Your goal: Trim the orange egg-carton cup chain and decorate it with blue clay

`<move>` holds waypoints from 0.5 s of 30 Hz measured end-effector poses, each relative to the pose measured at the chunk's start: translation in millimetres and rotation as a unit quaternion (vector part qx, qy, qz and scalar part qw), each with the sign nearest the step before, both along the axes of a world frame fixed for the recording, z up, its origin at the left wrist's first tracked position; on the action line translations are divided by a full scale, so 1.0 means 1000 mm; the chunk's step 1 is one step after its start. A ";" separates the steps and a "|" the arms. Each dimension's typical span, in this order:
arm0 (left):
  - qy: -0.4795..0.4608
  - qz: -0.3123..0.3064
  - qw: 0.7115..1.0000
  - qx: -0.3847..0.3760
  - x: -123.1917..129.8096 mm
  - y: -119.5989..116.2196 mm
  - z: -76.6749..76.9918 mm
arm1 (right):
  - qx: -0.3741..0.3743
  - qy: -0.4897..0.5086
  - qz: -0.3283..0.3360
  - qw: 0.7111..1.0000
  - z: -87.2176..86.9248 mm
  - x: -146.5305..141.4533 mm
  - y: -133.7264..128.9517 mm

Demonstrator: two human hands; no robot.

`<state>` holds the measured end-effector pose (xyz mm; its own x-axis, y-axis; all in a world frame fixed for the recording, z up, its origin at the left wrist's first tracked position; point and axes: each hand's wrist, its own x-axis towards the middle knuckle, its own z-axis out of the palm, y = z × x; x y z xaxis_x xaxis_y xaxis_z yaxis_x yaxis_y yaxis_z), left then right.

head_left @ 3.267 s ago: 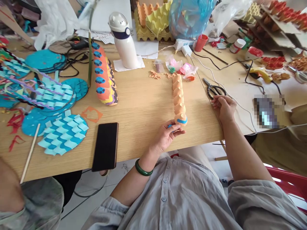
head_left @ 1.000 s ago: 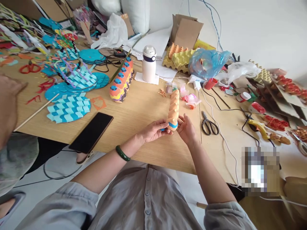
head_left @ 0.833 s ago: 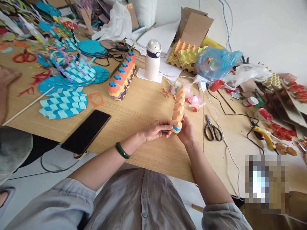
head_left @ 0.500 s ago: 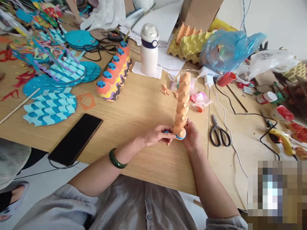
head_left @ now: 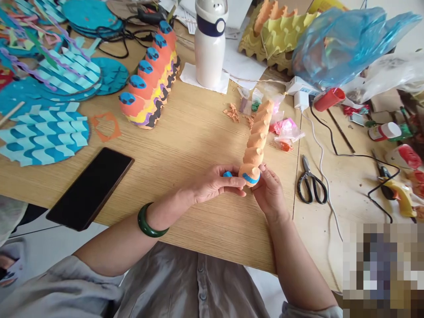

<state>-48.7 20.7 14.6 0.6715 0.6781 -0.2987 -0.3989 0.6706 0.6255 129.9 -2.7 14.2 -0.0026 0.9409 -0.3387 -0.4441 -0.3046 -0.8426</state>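
An orange bumpy strip (head_left: 256, 140) points away from me over the table, with a blue band across its near end. My left hand (head_left: 217, 183) has its fingertips at the left of that end, and a small blue lump (head_left: 227, 174) sits between its thumb and fingers. Against the right side of the near end, my right hand (head_left: 270, 190) grips the strip with closed fingers. Part of those fingers is hidden behind the strip.
Black-handled scissors (head_left: 311, 181) lie right of my right hand. A phone (head_left: 91, 187) lies at the left, and a painted orange piece (head_left: 150, 81) behind it. A white bottle (head_left: 210, 48) stands at the back, with a blue bag (head_left: 341, 48) to its right.
The strip's near end has tilted up, so more of the blue band shows at its front. The view has moved closer to the table; both hands stay at the near end.
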 end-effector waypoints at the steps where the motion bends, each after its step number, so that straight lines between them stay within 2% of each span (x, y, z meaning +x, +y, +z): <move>1: 0.002 0.006 1.000 0.007 0.001 -0.001 0.000 | -0.003 0.006 0.000 1.000 0.000 0.000 0.000; 5: 0.006 0.003 0.999 0.046 0.001 -0.005 -0.001 | -0.001 0.007 0.023 1.000 -0.001 -0.002 -0.004; 10: 0.013 0.003 0.994 0.105 -0.002 -0.008 -0.005 | 0.039 0.004 0.028 0.999 0.001 -0.001 -0.006; 15: 0.021 0.017 0.995 0.100 0.000 -0.008 -0.004 | 0.048 0.002 0.023 0.999 0.000 -0.002 -0.005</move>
